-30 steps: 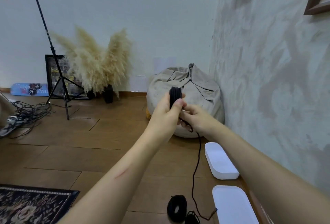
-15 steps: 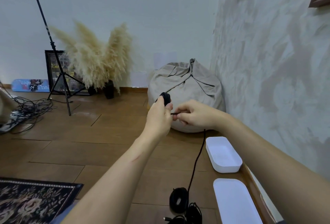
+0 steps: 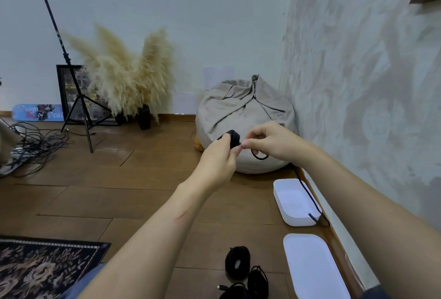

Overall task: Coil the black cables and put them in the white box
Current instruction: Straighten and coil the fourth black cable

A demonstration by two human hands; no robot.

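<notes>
while the left hand (image 3: 218, 162) keeps the wound part of the black cable (image 3: 233, 137) clamped between thumb and curled fingers, the right hand (image 3: 272, 142) pinches the free strand just beside the coil, fingertips closed on the cord. both hands are raised beyond the far end of the white box (image 3: 290, 203). a small slack loop (image 3: 260, 156) hangs under the right hand. the loose tail (image 3: 307, 193) drops from there, crosses the box along its right side and ends at its near right corner.

handling: the cable appears light, thin and limp. it will probably not hold its shape unaided, so the turns are likely to spring apart if the left grip relaxes. take hold across all turns at one point of the coil. guide the strand close to the coil under slight tension. the remaining tail looks short. risk: the trailing end may catch on the box rim when drawn up.

other black bundles (image 3: 237, 261) lie on the floor nearer than the box, left of the white lid (image 3: 310, 272). no coil is seen inside the box.
</notes>
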